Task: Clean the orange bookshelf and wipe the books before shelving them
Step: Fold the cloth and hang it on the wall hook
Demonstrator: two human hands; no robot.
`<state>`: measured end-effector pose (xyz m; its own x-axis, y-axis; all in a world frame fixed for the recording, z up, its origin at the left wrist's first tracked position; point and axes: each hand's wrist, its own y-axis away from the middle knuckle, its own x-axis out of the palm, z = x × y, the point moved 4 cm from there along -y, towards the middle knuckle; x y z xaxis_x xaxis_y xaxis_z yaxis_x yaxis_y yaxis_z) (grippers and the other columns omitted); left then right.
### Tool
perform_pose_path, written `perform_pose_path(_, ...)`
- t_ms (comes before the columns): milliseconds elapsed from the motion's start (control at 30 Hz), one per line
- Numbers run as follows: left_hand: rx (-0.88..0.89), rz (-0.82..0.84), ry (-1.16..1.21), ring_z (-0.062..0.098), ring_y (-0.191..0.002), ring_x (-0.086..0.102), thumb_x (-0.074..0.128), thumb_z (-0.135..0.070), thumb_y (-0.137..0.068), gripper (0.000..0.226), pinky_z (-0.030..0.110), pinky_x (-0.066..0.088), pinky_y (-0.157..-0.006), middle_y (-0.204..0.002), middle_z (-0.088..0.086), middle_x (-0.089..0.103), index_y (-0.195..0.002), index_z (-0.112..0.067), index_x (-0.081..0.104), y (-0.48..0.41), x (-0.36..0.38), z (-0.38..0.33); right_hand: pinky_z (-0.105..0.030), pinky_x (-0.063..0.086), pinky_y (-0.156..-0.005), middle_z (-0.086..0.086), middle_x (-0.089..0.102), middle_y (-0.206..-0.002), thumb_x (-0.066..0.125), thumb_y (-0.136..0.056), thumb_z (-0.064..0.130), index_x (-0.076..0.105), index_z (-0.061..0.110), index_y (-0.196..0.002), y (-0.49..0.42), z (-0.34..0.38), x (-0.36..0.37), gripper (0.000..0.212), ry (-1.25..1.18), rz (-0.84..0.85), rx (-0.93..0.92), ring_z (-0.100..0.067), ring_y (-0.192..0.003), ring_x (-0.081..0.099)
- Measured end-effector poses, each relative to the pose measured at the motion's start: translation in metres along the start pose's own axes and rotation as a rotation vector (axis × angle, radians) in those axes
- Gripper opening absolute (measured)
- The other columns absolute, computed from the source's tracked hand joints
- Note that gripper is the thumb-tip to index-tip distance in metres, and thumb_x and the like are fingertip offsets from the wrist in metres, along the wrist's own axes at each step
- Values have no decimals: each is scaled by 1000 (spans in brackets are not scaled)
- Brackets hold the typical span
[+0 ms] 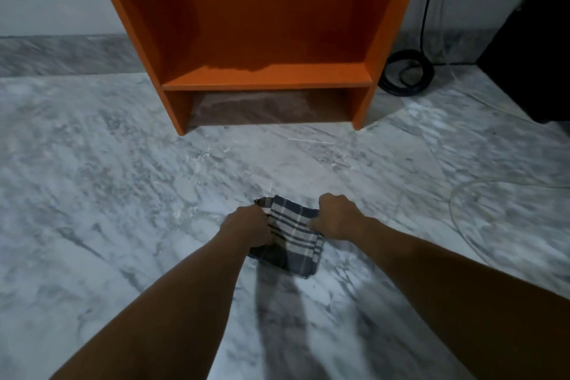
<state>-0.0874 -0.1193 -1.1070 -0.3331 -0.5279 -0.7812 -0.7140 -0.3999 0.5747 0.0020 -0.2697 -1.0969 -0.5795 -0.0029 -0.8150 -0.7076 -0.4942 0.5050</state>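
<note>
Grey-veined white marble floor [123, 163] is being recorded as the sole supporting surface. The orange bookshelf [265, 79] is being carried upright on it by two side panels, back against the wall; bare floor is being exposed under the lowest shelf board. A coiled black cable [407, 74] is being supported just beside the right side panel. A thin clear tube [459, 222] is being seen looping across the floor at right. A black object [530, 71], cut by the frame edge, is being borne far right. Contact between the checked cloth [296, 241] and the floor cannot be told.
</note>
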Motion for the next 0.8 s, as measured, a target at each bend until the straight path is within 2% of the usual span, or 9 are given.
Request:
perform_pose_path(133, -6, -20, 40, 31, -116, 57, 61, -30, -89, 43, 35, 48, -94, -125, 13, 59, -124, -5, 54, -12, 9, 1, -29, 40, -65, -5, 50, -86, 67, -89, 31, 47, 10, -96, -9, 8, 19, 29, -5, 12, -10, -21, -81, 51)
perform_pose_path(233, -15, 27, 109, 31, -113, 58, 60, -28, -90, 42, 32, 48, -89, -122, 16, 60, -122, 0, 57, -16, 6, 2, -25, 36, -52, -2, 46, -74, 65, -88, 23, 42, 13, -78, -12, 10, 22, 27, -46, 23, 31, -19, -68, 50)
perform_pose_path(300, 8, 83, 147, 27, -100, 61, 66, -29, -87, 39, 28, 47, -77, -114, 13, 64, -116, -2, 64, -14, 0, 2, -27, 41, -58, -7, 53, -85, 64, -87, 23, 50, 9, -89, -9, 14, 15, 20, -81, 27, 43, -22, -75, 54)
perform_pose_path(367, 10, 105, 275, 21, -82, 59, 70, -21, -85, 22, 27, 47, -65, -97, 10, 65, -97, -4, 67, -9, -11, 1, -31, 48, -73, -12, 56, -106, 64, -87, 24, 51, 7, -114, -5, 18, 3, 35, -146, 7, 62, -27, -95, 58)
perform_pose_path(433, 33, 49, 369, 16, -71, 56, 68, -15, -86, 11, 22, 43, -51, -88, 9, 63, -82, -8, 61, -2, -28, 1, -37, 52, -83, -13, 55, -113, 65, -86, 22, 45, 9, -121, 2, 25, -15, 42, -232, -52, 60, -30, -102, 57)
perform_pose_path(467, 60, 2, 399, 16, -72, 58, 65, -14, -87, 8, 22, 45, -50, -91, 10, 65, -84, -8, 61, 3, -38, -1, -41, 54, -84, -13, 55, -110, 65, -86, 20, 44, 11, -119, 6, 30, -25, 40, -274, -85, 51, -31, -100, 58)
perform_pose_path(567, 155, -125, 554, 24, -92, 65, 57, -14, -93, 14, 30, 58, -73, -105, 12, 66, -106, -11, 58, 20, -71, -6, -46, 55, -82, -9, 57, -94, 64, -83, 13, 41, 16, -108, 18, 46, -59, 34, -388, -206, 3, -31, -93, 60)
perform_pose_path(667, 245, -242, 611, 25, -101, 62, 57, -15, -93, 25, 42, 55, -90, -109, 6, 62, -116, -20, 48, 39, -119, -11, -51, 56, -78, -6, 57, -86, 64, -81, 14, 41, 21, -94, 32, 67, -101, 27, -470, -318, -51, -31, -87, 61)
perform_pose_path(800, 291, -273, 583, 25, -97, 61, 53, -7, -95, 34, 35, 58, -79, -109, 9, 56, -121, -19, 35, 55, -188, -16, -45, 52, -65, -6, 57, -82, 64, -87, 11, 43, 23, -91, 41, 102, -157, 25, -492, -353, -148, -30, -77, 59)
